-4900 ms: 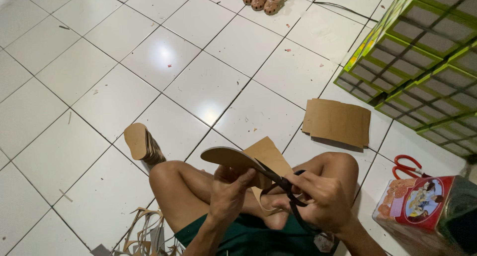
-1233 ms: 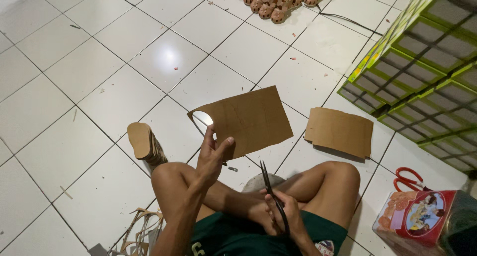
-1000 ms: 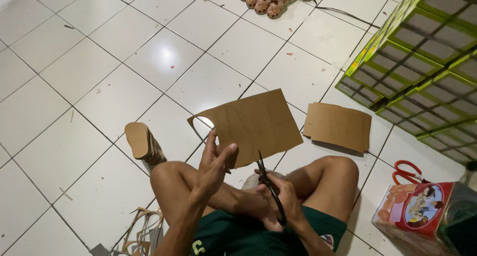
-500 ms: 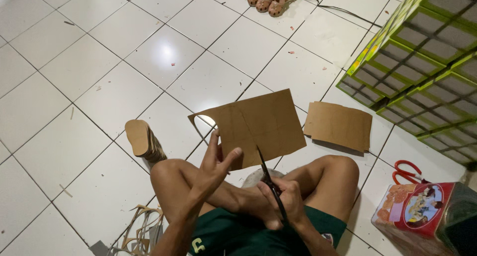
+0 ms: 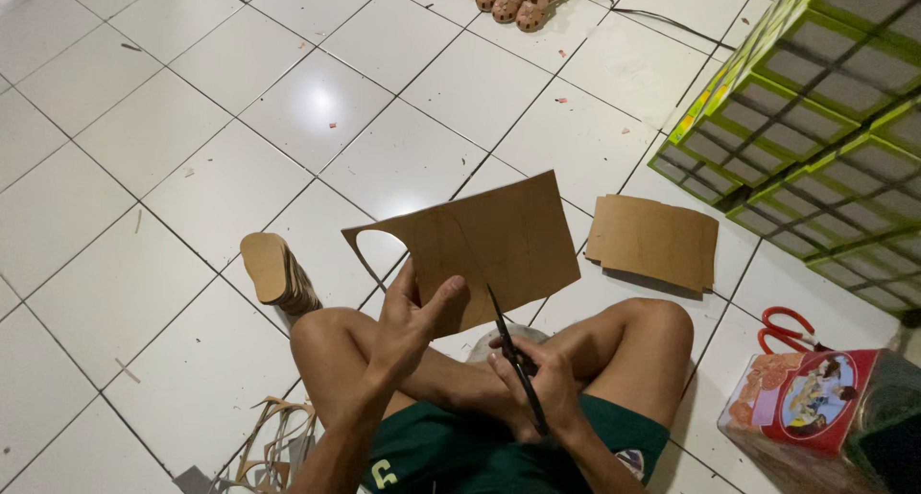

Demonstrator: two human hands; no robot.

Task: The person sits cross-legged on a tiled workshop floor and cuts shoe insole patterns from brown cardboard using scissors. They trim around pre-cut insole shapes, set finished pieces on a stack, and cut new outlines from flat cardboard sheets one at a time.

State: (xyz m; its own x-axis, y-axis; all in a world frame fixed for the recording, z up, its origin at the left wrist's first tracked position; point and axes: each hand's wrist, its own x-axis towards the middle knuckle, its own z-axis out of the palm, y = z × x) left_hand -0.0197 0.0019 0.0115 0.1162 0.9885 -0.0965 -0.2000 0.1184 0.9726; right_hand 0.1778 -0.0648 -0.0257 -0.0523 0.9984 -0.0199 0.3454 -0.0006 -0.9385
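I sit cross-legged on a white tiled floor. My left hand (image 5: 408, 321) holds up a brown cardboard sheet (image 5: 489, 240) by its lower edge; the sheet has a rounded notch cut out of its left side. My right hand (image 5: 537, 388) grips black scissors (image 5: 513, 355) over my lap, blades pointing up at the sheet's bottom edge. The blade tips reach the cardboard.
A stack of sole-shaped cardboard cutouts (image 5: 273, 273) stands left of my knee. More cardboard sheets (image 5: 652, 240) lie to the right. Red-handled scissors (image 5: 787, 329) and a red tin (image 5: 815, 403) sit at the right, below stacked green crates (image 5: 825, 120). Offcut strips (image 5: 273, 446) lie at the bottom left.
Earlier I was cutting a shape from the sheet. Over the last second my left hand has held the sheet upright while the scissors rose toward its lower edge.
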